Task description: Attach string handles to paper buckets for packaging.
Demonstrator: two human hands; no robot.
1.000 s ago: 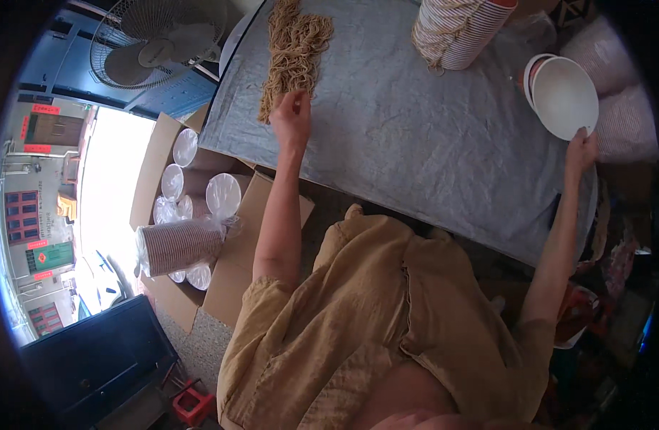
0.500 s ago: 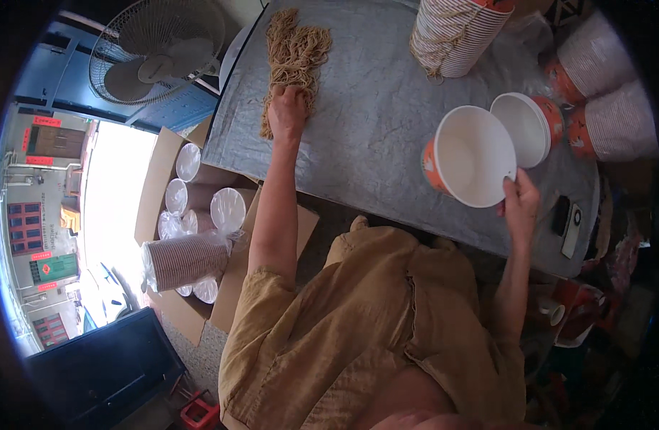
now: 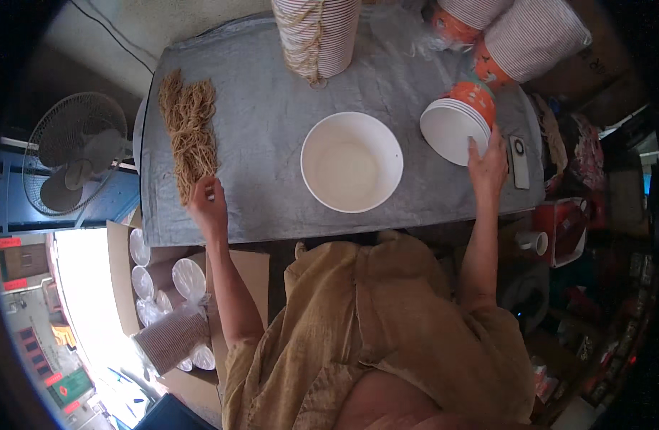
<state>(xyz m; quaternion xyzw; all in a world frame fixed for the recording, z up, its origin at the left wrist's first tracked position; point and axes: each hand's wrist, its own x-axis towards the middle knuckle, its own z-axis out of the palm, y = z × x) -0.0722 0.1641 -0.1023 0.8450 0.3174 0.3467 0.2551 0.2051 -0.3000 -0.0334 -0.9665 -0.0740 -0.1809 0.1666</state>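
Observation:
At the near end of a tan cord bundle (image 3: pixel 190 122), my left hand (image 3: pixel 209 208) is closed with its fingers curled. Whether a strand lies inside those fingers is too small to tell. My right hand (image 3: pixel 488 168) grips a short stack of nested paper buckets (image 3: pixel 451 131), white inside and orange outside, thumb over the rim. The stack lies tilted with its mouths toward me. Between my hands, one white paper bucket (image 3: pixel 351 163) stands mouth up on the grey-covered table (image 3: pixel 265 193), touched by neither hand.
A tall bucket stack (image 3: pixel 319 36) wound with cord stands at the back. Plastic-wrapped bucket stacks (image 3: pixel 534 39) lie at the far right. A phone-like white device (image 3: pixel 519 163) rests by my right hand. Left are a fan (image 3: pixel 75 154) and a carton (image 3: pixel 236 287) of wrapped buckets.
My right hand has let go of the single bucket, now standing on the table, and taken hold of the nested stack. My left hand has slid to the cord bundle's near end. The view has turned.

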